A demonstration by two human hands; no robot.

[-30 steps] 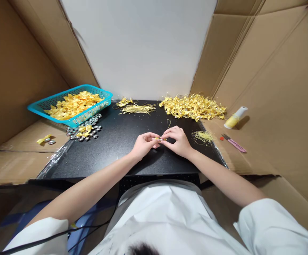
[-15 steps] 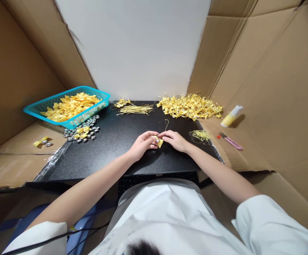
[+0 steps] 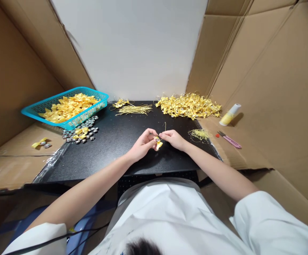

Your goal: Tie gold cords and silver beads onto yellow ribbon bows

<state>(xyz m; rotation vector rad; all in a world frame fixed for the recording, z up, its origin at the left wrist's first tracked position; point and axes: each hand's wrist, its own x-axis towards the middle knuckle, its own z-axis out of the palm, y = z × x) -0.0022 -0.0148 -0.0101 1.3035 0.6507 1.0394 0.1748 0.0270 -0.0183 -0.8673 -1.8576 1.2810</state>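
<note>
Over the black tabletop (image 3: 111,152), my left hand (image 3: 144,144) pinches a yellow ribbon bow (image 3: 158,144) with a small silvery bell or bead at its middle. Just to the right, my right hand (image 3: 173,139) is closed with thumb and forefinger on a thin gold cord (image 3: 165,125), whose free end loops upward past the fingers. The cord's other end runs to the bow. The fingertips of both hands nearly meet, and they partly cover the bow's knot.
A teal basket (image 3: 104,96) of yellow bows stands back left, beside silver bells (image 3: 91,122). Cut gold cords (image 3: 135,109) lie at the back, near a heap of finished bows (image 3: 188,106). Cord scraps (image 3: 199,134), pink thread snips (image 3: 230,140) and a yellow-white spool (image 3: 230,114) are right.
My right fingers have curled from lying over the bow to pinching the cord, a little apart from it. The bow has turned slightly in my left hand.
</note>
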